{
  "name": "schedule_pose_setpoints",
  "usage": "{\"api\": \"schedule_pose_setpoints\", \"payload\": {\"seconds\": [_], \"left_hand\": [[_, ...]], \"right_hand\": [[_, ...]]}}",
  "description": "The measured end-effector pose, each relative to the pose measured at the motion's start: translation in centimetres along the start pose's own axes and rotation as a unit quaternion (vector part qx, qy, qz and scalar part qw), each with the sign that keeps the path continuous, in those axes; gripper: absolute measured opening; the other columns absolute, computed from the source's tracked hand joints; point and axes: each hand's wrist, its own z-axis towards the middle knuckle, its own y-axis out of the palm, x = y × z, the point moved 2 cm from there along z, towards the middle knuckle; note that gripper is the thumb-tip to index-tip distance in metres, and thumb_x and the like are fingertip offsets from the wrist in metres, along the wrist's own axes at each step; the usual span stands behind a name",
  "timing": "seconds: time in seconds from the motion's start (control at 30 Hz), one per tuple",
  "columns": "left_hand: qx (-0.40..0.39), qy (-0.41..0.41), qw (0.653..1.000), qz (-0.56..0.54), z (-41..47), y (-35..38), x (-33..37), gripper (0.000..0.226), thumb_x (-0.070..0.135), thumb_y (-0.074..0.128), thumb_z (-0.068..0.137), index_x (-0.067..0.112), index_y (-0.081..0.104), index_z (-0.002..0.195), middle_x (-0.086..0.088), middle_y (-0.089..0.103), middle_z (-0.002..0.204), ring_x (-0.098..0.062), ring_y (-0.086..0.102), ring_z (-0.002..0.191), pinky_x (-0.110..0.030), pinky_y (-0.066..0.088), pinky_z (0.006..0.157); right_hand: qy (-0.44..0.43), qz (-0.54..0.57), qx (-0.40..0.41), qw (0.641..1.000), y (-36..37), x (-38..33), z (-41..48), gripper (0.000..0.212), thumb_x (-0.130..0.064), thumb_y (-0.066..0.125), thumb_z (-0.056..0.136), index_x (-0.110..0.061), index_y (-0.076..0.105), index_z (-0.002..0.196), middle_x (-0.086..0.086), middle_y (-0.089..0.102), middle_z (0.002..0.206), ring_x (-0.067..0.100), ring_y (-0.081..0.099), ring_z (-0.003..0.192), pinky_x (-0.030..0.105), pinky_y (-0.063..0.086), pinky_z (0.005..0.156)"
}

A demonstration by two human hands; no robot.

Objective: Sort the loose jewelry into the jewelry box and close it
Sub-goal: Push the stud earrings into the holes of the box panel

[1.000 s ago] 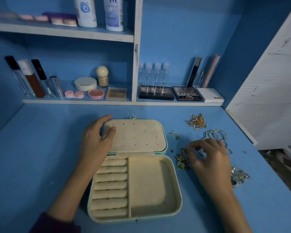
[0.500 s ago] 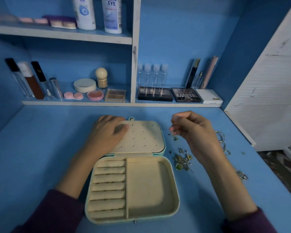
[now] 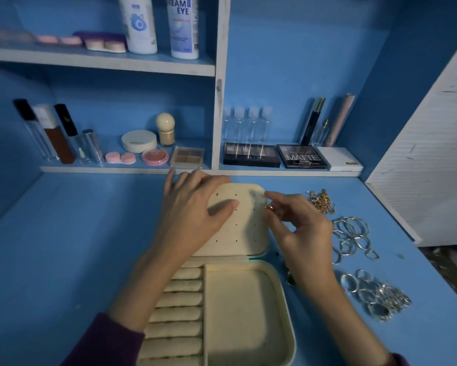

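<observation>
- Jewelry box (image 3: 243,313) lies open at the middle of the blue tabletop (image 3: 63,247), its lid (image 3: 238,233) folded flat toward the shelf (image 3: 116,169), as I watch through the head camera.
- The left hand (image 3: 193,215) rests flat on the lid's dotted panel, fingers straight.
- The right hand (image 3: 301,233) pinches a small gold piece (image 3: 269,207) at the lid's right edge.
- Right of the box I see gold chains (image 3: 322,201), thin hoops (image 3: 354,233) and silver rings (image 3: 375,297) loose on the tabletop.
</observation>
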Motion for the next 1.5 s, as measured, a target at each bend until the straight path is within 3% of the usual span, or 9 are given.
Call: {"api": "schedule_pose_setpoints", "payload": {"seconds": [0.1, 0.27, 0.53, 0.67, 0.77, 0.97, 1.17, 1.3, 1.5], "left_hand": [[0.023, 0.0, 0.999, -0.024, 0.01, 0.0, -0.08, 0.046, 0.055, 0.052, 0.078, 0.024, 0.071, 0.107, 0.002, 0.062, 0.091, -0.023, 0.056, 0.092, -0.051, 0.038, 0.098], [0.042, 0.002, 0.999, -0.022, -0.12, 0.08, -0.14, 0.046, 0.056, 0.052, 0.078, 0.026, 0.07, 0.107, 0.002, 0.063, 0.092, -0.023, 0.058, 0.091, -0.036, 0.031, 0.093], [0.045, -0.002, 0.999, -0.02, -0.16, 0.07, -0.09, 0.046, 0.056, 0.051, 0.078, 0.025, 0.071, 0.107, 0.003, 0.062, 0.09, -0.022, 0.058, 0.089, -0.033, 0.031, 0.088], [0.041, -0.003, 0.999, -0.021, -0.16, 0.04, -0.1, 0.048, 0.057, 0.05, 0.078, 0.026, 0.07, 0.108, 0.003, 0.061, 0.091, -0.023, 0.058, 0.089, -0.033, 0.03, 0.087], [0.042, -0.001, 0.999, -0.024, -0.13, -0.03, -0.08, 0.048, 0.057, 0.05, 0.079, 0.026, 0.07, 0.109, 0.003, 0.061, 0.091, -0.021, 0.057, 0.09, -0.032, 0.03, 0.088], [0.06, 0.011, 0.998, -0.03, -0.09, 0.05, -0.09, 0.046, 0.056, 0.051, 0.078, 0.026, 0.07, 0.107, 0.005, 0.06, 0.09, -0.016, 0.052, 0.089, -0.031, 0.029, 0.086], [0.082, 0.033, 0.995, -0.039, -0.1, -0.33, 0.2, 0.043, 0.053, 0.055, 0.078, 0.026, 0.071, 0.106, 0.005, 0.059, 0.09, -0.013, 0.049, 0.09, -0.031, 0.029, 0.087], [0.096, 0.045, 0.994, -0.038, -0.11, -0.46, 0.3, 0.04, 0.051, 0.058, 0.077, 0.025, 0.072, 0.104, 0.005, 0.06, 0.089, -0.013, 0.05, 0.09, -0.031, 0.029, 0.087], [0.103, 0.056, 0.992, -0.036, -0.18, -0.76, 0.5, 0.039, 0.051, 0.059, 0.078, 0.024, 0.072, 0.103, 0.004, 0.061, 0.09, -0.013, 0.051, 0.091, -0.029, 0.027, 0.087]], "right_hand": [[-0.027, -0.018, 0.027, 0.999, -0.08, -0.09, -0.03, 0.025, 0.004, 0.067, 0.076, -0.017, 0.07, 0.088, -0.002, 0.065, 0.082, 0.004, 0.059, 0.074, 0.018, 0.05, 0.07], [-0.012, 0.018, 0.017, 1.0, -0.18, -0.34, 0.03, 0.02, -0.007, 0.064, 0.08, -0.017, 0.072, 0.095, -0.005, 0.066, 0.091, 0.001, 0.062, 0.085, 0.021, 0.052, 0.079], [0.02, 0.051, -0.005, 0.998, 0.1, -0.3, -0.07, 0.035, 0.009, 0.068, 0.08, -0.019, 0.07, 0.101, -0.009, 0.065, 0.095, 0.006, 0.064, 0.089, 0.02, 0.051, 0.083], [0.037, 0.047, -0.016, 0.998, -0.13, -0.2, 0.02, 0.033, 0.006, 0.07, 0.078, -0.022, 0.07, 0.096, -0.008, 0.064, 0.093, 0.004, 0.063, 0.085, 0.015, 0.05, 0.08], [0.036, 0.01, -0.021, 0.999, -0.31, -0.07, 0.11, 0.029, 0.0, 0.074, 0.076, -0.027, 0.073, 0.088, -0.011, 0.068, 0.085, 0.007, 0.06, 0.08, 0.021, 0.049, 0.074], [0.127, 0.154, -0.013, 0.98, -0.29, -0.32, 0.43, 0.024, -0.002, 0.073, 0.075, -0.026, 0.074, 0.081, -0.004, 0.074, 0.081, 0.021, 0.065, 0.079, 0.024, 0.052, 0.077], [0.123, 0.124, -0.015, 0.985, 0.24, -0.4, 0.69, 0.022, -0.008, 0.075, 0.074, -0.03, 0.075, 0.079, -0.005, 0.064, 0.073, 0.015, 0.052, 0.071, 0.022, 0.043, 0.065], [0.142, 0.128, -0.007, 0.982, -0.04, -0.22, 0.76, 0.019, -0.011, 0.074, 0.076, -0.03, 0.075, 0.078, 0.0, 0.063, 0.073, 0.016, 0.052, 0.07, 0.023, 0.043, 0.064], [0.145, 0.114, 0.005, 0.983, 0.28, -0.38, 0.68, 0.015, -0.014, 0.075, 0.076, -0.028, 0.072, 0.075, 0.006, 0.064, 0.078, 0.023, 0.056, 0.074, 0.041, 0.046, 0.071]]}}
